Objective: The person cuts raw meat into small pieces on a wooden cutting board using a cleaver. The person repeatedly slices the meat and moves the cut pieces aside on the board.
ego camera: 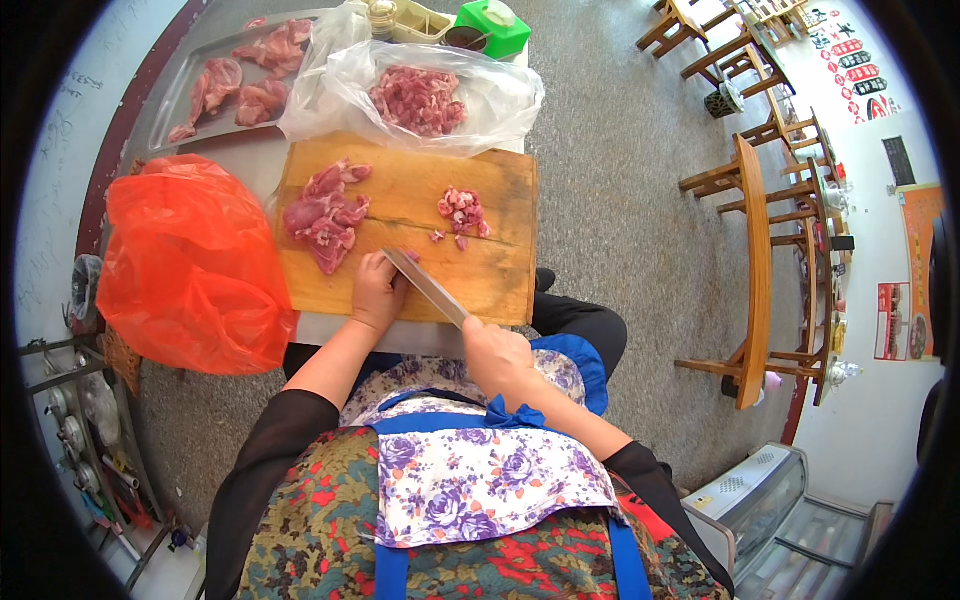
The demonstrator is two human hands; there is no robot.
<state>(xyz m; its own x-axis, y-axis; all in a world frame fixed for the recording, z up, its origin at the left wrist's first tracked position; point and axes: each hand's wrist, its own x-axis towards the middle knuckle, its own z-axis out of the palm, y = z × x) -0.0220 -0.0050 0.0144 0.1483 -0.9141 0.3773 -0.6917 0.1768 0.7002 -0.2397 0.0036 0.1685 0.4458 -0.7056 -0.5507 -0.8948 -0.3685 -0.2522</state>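
My right hand (496, 356) grips the handle of a knife (429, 289) whose blade slants up and left over the near part of a wooden cutting board (405, 300). Beside the blade tip, my left hand (379, 289) rests on the board with curled fingers; a bit of raw meat (411, 256) shows just past the blade, and what the fingers hold is mostly hidden. Larger pieces of raw meat (326, 214) lie on the board's left side. A small heap of diced meat (463, 211) sits on its right side.
Behind the board, a clear plastic bag (502, 97) holds cut meat (418, 100). A metal tray (169, 112) with large meat pieces stands far left, near a red plastic bag (195, 270). A green box (514, 37) and a divided container (420, 22) are at the back. Wooden benches (754, 277) stand right.
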